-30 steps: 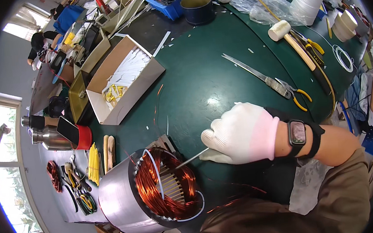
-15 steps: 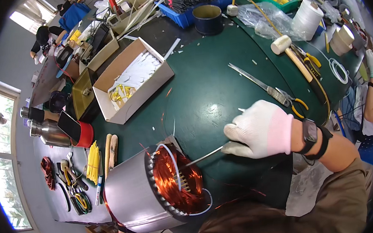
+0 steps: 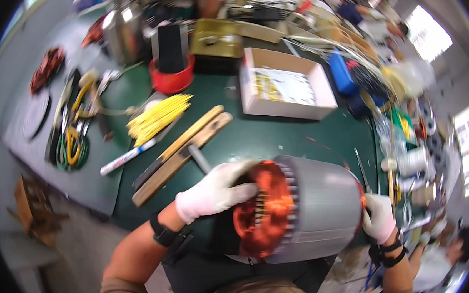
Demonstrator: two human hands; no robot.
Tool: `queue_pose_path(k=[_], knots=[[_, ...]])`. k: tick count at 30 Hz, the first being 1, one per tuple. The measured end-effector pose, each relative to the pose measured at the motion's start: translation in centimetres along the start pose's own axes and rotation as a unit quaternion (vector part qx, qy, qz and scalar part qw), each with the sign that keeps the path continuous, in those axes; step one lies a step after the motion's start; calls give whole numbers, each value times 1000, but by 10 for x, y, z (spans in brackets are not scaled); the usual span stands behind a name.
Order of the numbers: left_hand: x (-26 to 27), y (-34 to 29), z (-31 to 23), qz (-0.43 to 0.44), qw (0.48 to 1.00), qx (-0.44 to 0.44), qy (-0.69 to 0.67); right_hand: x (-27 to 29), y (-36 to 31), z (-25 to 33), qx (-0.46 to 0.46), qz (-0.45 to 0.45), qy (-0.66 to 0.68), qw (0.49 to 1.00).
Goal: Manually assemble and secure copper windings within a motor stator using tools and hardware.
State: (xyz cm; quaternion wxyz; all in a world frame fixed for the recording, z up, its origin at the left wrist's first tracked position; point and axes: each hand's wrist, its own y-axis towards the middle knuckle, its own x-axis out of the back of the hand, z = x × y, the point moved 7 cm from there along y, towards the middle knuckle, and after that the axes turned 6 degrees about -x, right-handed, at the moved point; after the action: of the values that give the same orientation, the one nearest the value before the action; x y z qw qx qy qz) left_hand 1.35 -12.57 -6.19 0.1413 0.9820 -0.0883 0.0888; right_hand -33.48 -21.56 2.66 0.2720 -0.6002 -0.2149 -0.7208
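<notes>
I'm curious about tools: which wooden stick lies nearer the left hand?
The broader brown stick; the narrower one, dark at its lower end, lies farther from the left hand, toward the yellow bundle.

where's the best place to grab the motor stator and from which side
I'd grip the motor stator by its grey shell, one hand from the far side, one from the near: it lies on its side, leaving that broad round wall bare, while the copper winding bulges from its left end.
</notes>
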Motion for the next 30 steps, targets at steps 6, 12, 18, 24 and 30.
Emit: queue_pose_path(k=[6, 12, 18, 24, 30], knots=[[4, -5, -7, -16, 999, -41, -32, -13, -5, 26, -143, -163, 261, 941], [-1, -2, -9, -28, 996, -66, -47, 3, -11, 37, -3, -151, 51, 987], [-1, -4, -8, -33, 996, -61, -50, -8, -15, 23, -107, -20, 113, 988], [1, -3, -8, -28, 997, -62, -40, 0, -21, 3, -78, -87, 104, 988], [4, -3, -8, -14, 998, -43, -41, -14, 13, 36, -66, -61, 98, 991]])
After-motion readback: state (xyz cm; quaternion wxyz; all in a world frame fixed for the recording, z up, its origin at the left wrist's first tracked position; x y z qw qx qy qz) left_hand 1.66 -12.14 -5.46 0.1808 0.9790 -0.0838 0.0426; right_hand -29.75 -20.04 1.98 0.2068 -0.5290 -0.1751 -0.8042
